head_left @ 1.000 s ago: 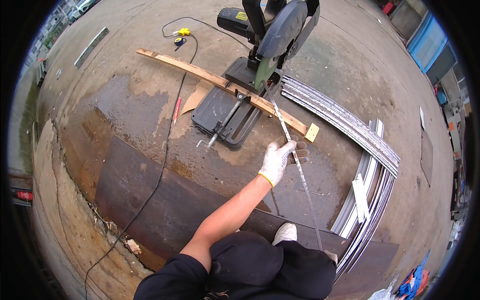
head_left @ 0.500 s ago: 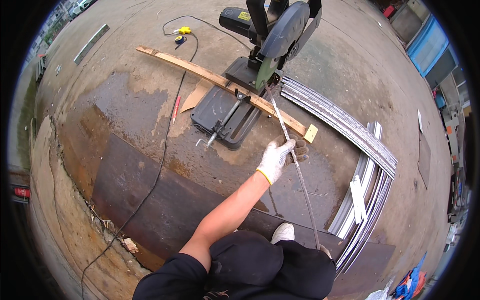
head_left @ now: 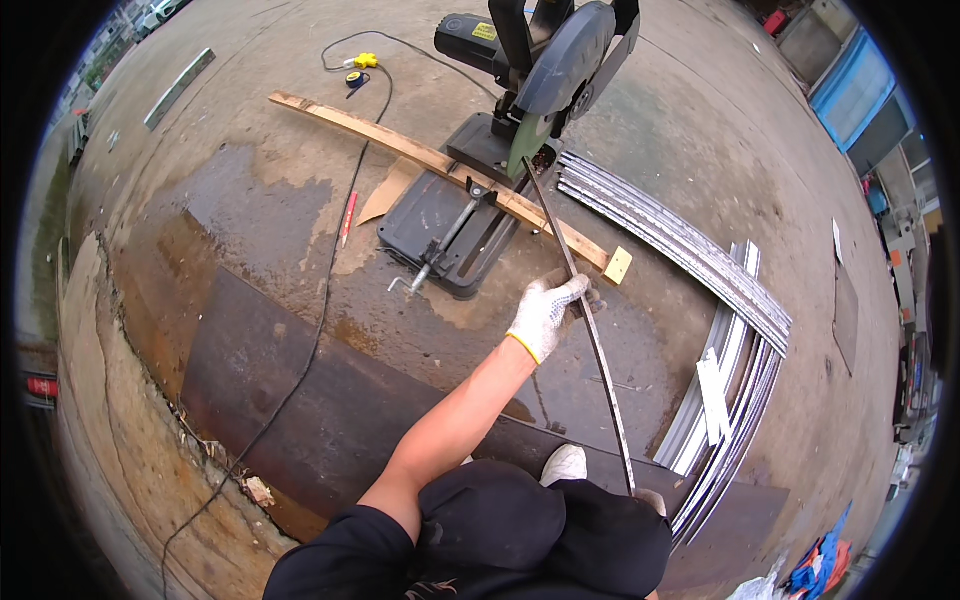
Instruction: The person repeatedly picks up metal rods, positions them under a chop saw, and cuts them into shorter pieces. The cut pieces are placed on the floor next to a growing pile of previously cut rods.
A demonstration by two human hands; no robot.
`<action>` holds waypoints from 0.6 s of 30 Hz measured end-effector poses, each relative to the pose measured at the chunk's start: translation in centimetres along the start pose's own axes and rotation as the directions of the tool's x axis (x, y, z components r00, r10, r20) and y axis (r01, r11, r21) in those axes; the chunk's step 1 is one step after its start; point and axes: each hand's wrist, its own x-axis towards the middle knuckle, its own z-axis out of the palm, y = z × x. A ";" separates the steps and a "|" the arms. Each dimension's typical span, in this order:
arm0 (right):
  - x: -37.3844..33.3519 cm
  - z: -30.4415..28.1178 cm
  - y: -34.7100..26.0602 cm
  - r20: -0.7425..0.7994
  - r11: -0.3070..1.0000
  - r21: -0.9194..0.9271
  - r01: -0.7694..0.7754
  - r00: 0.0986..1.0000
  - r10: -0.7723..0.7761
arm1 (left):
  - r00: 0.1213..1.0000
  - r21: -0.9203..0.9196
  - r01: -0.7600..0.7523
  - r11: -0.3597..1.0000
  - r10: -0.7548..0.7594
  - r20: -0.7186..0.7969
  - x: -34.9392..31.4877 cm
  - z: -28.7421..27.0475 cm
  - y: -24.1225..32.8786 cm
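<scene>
My gloved left hand [head_left: 543,315] is closed around a thin metal strip [head_left: 604,372], slanting from beside the saw's green disc [head_left: 527,140] at twelve o'clock to five. It's probably light and springy; mid-length seems steadiest. What may be my right hand [head_left: 651,501] shows at five, grip hidden. Timber [head_left: 430,159] obstructs beneath; stacked profiles [head_left: 684,235] lie at three.

On the concrete ground [head_left: 690,150], ahead and to my left, a small round tape measure [head_left: 355,79] sits just beside a yellow connector [head_left: 367,61]. Nearer me lie a slim red stick [head_left: 349,219] and a wide dark sheet [head_left: 280,380]. Far left, a narrow plank [head_left: 180,88]; far right, a blue covering [head_left: 853,85]; low on my right, crumpled blue-and-red cloth [head_left: 825,560].
</scene>
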 end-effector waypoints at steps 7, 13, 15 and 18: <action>0.8 -0.2 2.5 0.003 0.975 -0.188 0.116 0.993 -0.117 | 0.999 -0.061 -0.013 0.998 0.015 0.034 -0.3 0.3 0.2; 0.9 -1.4 -0.6 0.100 0.991 -0.082 0.104 0.990 -0.096 | 0.999 0.011 0.026 1.000 -0.027 0.047 -0.1 0.6 0.4; 0.8 -1.4 -1.6 0.114 0.994 0.089 0.064 0.991 -0.074 | 0.999 0.053 0.029 0.998 -0.030 0.026 0.2 0.3 0.4; 0.5 -0.8 -2.1 0.071 0.979 -0.055 0.196 0.979 -0.192 | 1.000 0.085 0.015 0.996 -0.015 -0.010 0.3 0.1 0.5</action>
